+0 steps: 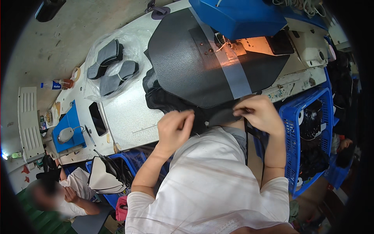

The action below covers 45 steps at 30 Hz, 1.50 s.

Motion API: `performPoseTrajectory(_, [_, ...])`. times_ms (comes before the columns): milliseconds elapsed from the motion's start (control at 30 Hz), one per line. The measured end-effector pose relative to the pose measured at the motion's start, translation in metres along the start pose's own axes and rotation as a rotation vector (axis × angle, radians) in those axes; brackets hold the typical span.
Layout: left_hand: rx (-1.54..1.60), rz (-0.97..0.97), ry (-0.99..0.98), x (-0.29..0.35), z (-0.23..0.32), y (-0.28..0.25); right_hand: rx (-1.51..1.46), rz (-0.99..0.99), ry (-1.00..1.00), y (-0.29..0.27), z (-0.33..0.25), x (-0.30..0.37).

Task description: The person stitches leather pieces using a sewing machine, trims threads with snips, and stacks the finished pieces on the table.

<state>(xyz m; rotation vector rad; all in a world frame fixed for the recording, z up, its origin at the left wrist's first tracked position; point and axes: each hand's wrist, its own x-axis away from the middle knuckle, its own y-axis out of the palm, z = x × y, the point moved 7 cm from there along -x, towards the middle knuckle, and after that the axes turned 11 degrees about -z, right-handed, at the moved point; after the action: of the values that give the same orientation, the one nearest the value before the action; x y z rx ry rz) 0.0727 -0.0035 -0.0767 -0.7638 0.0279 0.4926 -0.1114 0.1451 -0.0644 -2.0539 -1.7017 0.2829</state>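
Observation:
Over my lap, close to the table's front edge, my right hand (260, 113) pinches a dark rounded piece (223, 117), blurred by motion. To its left, my left hand (176, 128) is closed with thumb and fingers together; whatever it grips, if anything, does not show. Beyond both hands a large black leather-like panel (179, 50) lies on the work table, crossed by a grey strap (237, 80). Crumpled black fabric (165, 97) pokes out from beneath the panel. A blue sewing machine (237, 17) stands over the panel's far side, its lamp lighting the needle area orange.
Bundled dark pieces (111, 52) sit in a clear plastic bag (90, 84) at left. Nearby lie a phone (97, 119), tape roll (76, 74) and blue tray (70, 140). A blue crate (288, 156) stands at my right. Another person (78, 187) sits at lower left.

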Motion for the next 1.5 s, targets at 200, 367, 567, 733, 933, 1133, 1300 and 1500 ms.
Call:
performPoseTrajectory(200, [-0.138, 0.077, 0.546, -0.047, 0.095, -0.013, 0.352, 0.277, -0.084, -0.056, -0.067, -0.012])
performPoseTrajectory(367, [-0.382, -0.142, 0.339, -0.093, 0.101, 0.011, 0.505, 0.256, -0.028, -0.058, -0.06, -0.03])
performPoseTrajectory(567, [-0.447, -0.137, 0.294, -0.118, 0.093, 0.006, 0.61, 0.306, -0.019, -0.058, -0.056, -0.053])
performPoseTrajectory(733, [-0.462, -0.139, 0.316, -0.136, 0.078, 0.001, 0.588, 0.478, 0.051, -0.061, -0.053, -0.062])
performPoseTrajectory(933, [-0.453, -0.146, 0.354, -0.143, 0.08, -0.002, 0.596, 0.48, 0.042, -0.061, -0.053, -0.055])
performPoseTrajectory(1133, [-0.502, -0.132, 0.384, -0.145, 0.077, -0.002, 0.469, 0.374, 0.11, -0.066, -0.051, -0.043])
performPoseTrajectory(1300, [-0.397, -0.117, 0.285, -0.157, 0.071, -0.004, 0.551, 0.478, 0.0, -0.073, -0.052, -0.038])
performPoseTrajectory(1500, [-0.36, -0.16, 0.276, -0.156, 0.071, -0.003, 0.58, 0.608, -0.085, -0.073, -0.049, -0.045])
